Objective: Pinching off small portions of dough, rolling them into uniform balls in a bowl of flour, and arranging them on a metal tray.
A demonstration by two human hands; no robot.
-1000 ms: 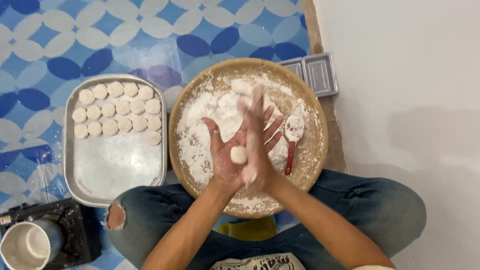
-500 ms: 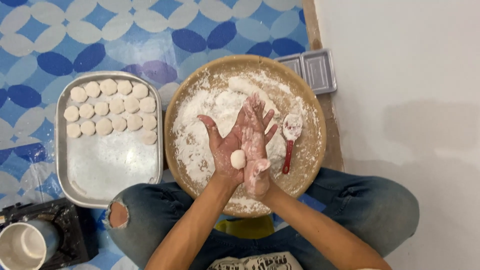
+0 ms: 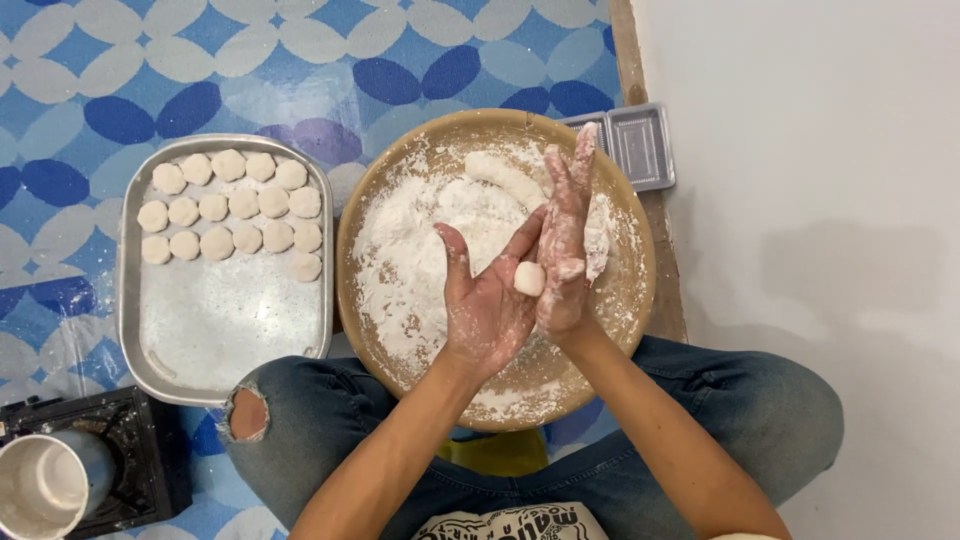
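Note:
A small white dough ball (image 3: 528,278) sits pressed between my two floury palms above a round wooden bowl (image 3: 380,165) full of white flour. My left hand (image 3: 485,305) lies palm up under the ball, fingers spread. My right hand (image 3: 565,240) stands on edge against the ball, fingers pointing away from me. A roll of dough (image 3: 505,178) lies in the flour at the bowl's far side. To the left, a metal tray (image 3: 225,330) holds several flattened dough rounds (image 3: 230,215) in rows at its far end.
A small black stove (image 3: 130,470) with a metal cup (image 3: 45,485) stands at the lower left. A grey plastic tray (image 3: 640,145) lies behind the bowl beside a white wall. The floor mat is blue and white. My jeans-clad knees frame the bowl.
My right hand has slid forward over the left palm, rolling the dough ball between them. The red-handled spoon seen earlier in the bowl is now hidden behind my right hand.

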